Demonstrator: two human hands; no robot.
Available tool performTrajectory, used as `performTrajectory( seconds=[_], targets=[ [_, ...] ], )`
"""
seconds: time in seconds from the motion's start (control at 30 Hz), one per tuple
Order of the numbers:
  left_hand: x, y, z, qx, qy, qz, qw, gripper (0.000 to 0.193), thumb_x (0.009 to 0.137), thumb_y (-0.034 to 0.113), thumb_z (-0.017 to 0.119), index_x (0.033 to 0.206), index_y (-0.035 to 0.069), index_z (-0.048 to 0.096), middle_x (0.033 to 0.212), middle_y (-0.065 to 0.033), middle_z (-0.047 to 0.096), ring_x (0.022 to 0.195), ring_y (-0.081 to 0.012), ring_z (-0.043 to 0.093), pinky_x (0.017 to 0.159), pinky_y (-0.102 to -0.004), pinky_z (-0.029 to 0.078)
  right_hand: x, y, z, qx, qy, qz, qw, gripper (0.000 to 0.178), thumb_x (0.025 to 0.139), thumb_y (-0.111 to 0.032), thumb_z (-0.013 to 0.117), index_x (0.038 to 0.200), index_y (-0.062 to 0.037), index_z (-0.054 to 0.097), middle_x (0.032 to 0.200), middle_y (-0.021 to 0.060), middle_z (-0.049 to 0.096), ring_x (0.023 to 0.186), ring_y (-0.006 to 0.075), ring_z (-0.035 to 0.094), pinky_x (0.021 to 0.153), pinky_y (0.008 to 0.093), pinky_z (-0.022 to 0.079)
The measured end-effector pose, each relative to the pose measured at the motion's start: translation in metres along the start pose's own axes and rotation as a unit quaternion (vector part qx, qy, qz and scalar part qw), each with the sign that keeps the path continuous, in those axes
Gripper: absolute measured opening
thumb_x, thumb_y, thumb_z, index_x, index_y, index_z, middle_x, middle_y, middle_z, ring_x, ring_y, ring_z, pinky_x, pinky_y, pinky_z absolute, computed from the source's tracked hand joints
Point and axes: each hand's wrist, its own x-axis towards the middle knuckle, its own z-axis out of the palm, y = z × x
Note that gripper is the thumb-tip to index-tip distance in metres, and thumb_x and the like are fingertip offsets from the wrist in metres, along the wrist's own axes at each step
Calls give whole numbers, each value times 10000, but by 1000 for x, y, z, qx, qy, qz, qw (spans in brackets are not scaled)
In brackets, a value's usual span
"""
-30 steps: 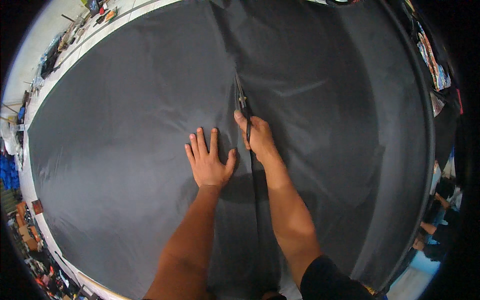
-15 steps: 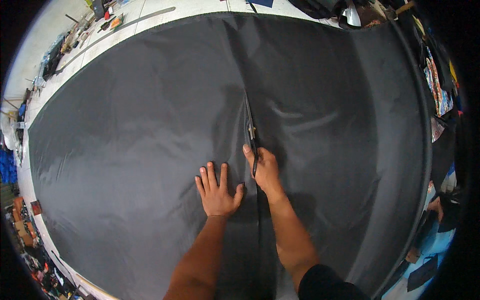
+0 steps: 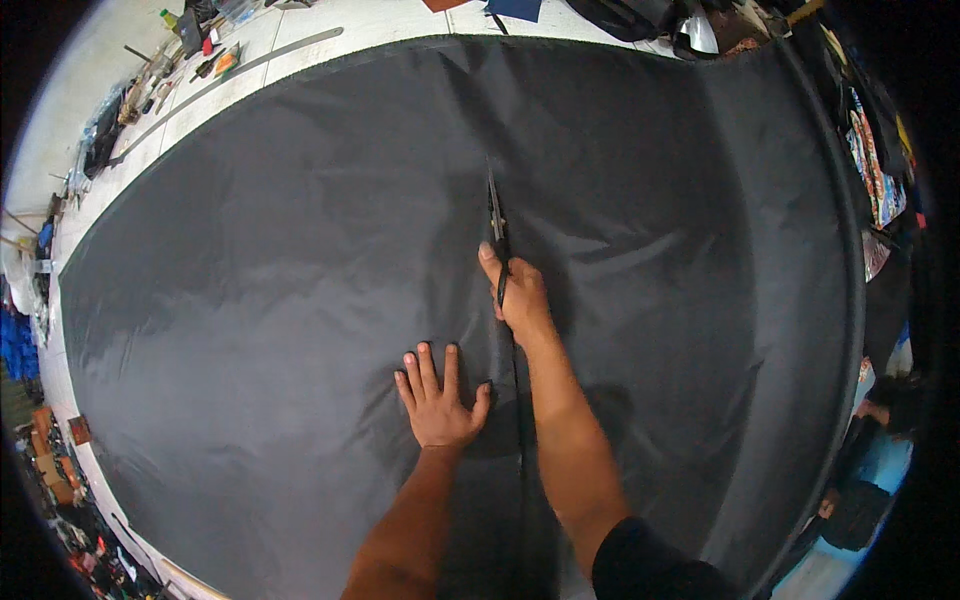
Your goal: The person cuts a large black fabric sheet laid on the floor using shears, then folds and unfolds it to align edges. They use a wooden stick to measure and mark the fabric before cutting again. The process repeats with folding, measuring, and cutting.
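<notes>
The right hand (image 3: 520, 298) is curled round the black handles of a pair of scissors (image 3: 498, 222), near the middle of the view, with the thumb along the left side of the grip; whether the thumb goes through a loop, I cannot tell; the blades stand nearly in line and point towards twelve o'clock, over a dark grey sheet (image 3: 250, 270); the left hand (image 3: 443, 412) lies palm down on that sheet at seven o'clock from the right one, its fingers spread towards eleven and twelve and its thumb towards two; a thin dark line (image 3: 519, 440), which looks like a cut edge, runs from near the right wrist towards six, between the forearms; soft creases (image 3: 640, 240) show to the right of the scissors.

The sheet covers most of a white bench (image 3: 285, 28); a long metal strip (image 3: 240, 80) lies just beyond its edge between ten and eleven o'clock; a dark blue flat piece (image 3: 515, 9) sits at twelve, black bundled material (image 3: 625, 15) at one, a small reddish-brown block (image 3: 79, 430) between eight and nine.
</notes>
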Motion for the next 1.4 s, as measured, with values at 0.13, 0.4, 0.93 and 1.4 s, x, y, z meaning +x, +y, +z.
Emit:
performTrajectory(
  seconds=[0.13,0.4,0.93,1.4],
  targets=[
    [-1,4,2,-9,-3,-1,1000,748,824,493,632,1462,151,443,1573,-212,266,1457,-433,211,1176,-595,128,11,5,-10,-22,-8,-22,999,528,867,-537,710,665,-120,457,553,-25,432,434,80,403,406,264,321],
    [-2,1,-1,1,-10,-12,1000,758,824,505,628,1467,150,439,1574,-213,264,1460,-427,210,1180,-587,129,15,-15,-6,12,-52,9,999,510,877,-539,691,689,-117,477,563,-25,437,437,94,404,425,276,329],
    [-4,2,3,-8,-16,-3,1000,754,823,507,629,1449,123,460,1551,-252,284,1445,-467,223,1156,-628,147,192,-101,38,-17,-32,-47,998,608,836,-577,708,672,-10,560,542,68,492,427,200,468,439,360,366],
    [-3,6,-1,-9,-36,-6,999,751,826,503,630,1446,116,460,1557,-244,275,1452,-454,210,1166,-620,126,177,-127,32,70,-5,-137,988,507,906,-491,675,689,-56,532,590,35,531,469,144,503,448,318,391]
  ],
)
